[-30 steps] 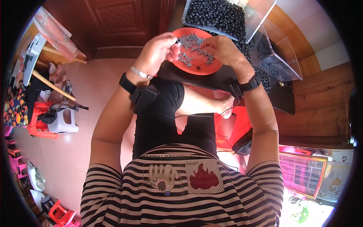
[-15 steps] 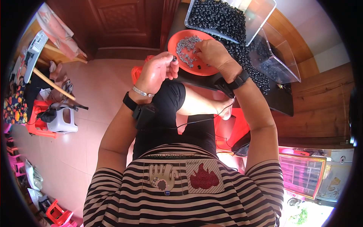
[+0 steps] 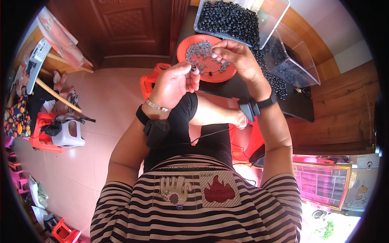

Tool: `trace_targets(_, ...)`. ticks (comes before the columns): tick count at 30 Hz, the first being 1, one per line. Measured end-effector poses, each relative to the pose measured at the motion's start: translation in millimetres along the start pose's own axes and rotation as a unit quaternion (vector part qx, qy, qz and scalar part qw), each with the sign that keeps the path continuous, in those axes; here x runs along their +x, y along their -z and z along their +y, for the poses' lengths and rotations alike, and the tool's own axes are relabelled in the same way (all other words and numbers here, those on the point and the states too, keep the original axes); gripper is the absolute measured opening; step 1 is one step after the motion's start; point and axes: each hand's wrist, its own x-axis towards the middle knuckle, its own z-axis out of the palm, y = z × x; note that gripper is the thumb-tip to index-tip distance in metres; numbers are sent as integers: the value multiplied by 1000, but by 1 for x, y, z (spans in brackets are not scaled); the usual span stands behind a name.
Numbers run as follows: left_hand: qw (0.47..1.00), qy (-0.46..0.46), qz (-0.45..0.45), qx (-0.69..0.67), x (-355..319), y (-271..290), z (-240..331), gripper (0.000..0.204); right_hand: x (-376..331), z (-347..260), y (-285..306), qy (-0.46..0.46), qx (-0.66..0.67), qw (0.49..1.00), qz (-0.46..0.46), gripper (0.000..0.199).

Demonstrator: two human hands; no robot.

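Hands apart | left hand (image 3: 175,83) pinches black bead (image 3: 193,68) | right hand (image 3: 235,54) picks over orange plate (image 3: 227,75)

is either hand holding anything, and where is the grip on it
The left hand pinches a small black bead between its fingertips. The right hand picks among small grey parts on the red plate; whether it holds one cannot be told.

A home used for small piecework: carved brown wooden door (image 3: 121,24), pale tiled floor (image 3: 109,105), red plastic stools (image 3: 44,133), clear plastic bins of black beads (image 3: 231,18).
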Motion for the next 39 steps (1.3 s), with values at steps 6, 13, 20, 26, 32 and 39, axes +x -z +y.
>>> trace_targets(6, 992, 24, -89, -83, -5, -22, -10, 21, -36, 1, -25, 64, 171, 983, -5, 18)
trace_targets(13, 996, 19, -71, -58, -5, -32, -18, 21, -51, 2, -32, 46, 212, 976, 3, 15)
trace_targets(20, 996, 27, -76, -48, -4, -33, -25, 22, -59, 4, -34, 61, 196, 979, 19, 14)
trace_targets(26, 998, 24, -36, -43, -5, -39, -28, 24, -62, 4, -34, 69, 230, 970, -27, 13)
trace_targets(32, 998, 22, -5, -57, -8, -39, -31, 22, -65, 10, -40, 82, 181, 980, -5, 15)
trace_targets(39, 997, 19, 35, -63, -11, -40, -33, 19, -68, 14, -46, 226, -63, 969, 81, 20)
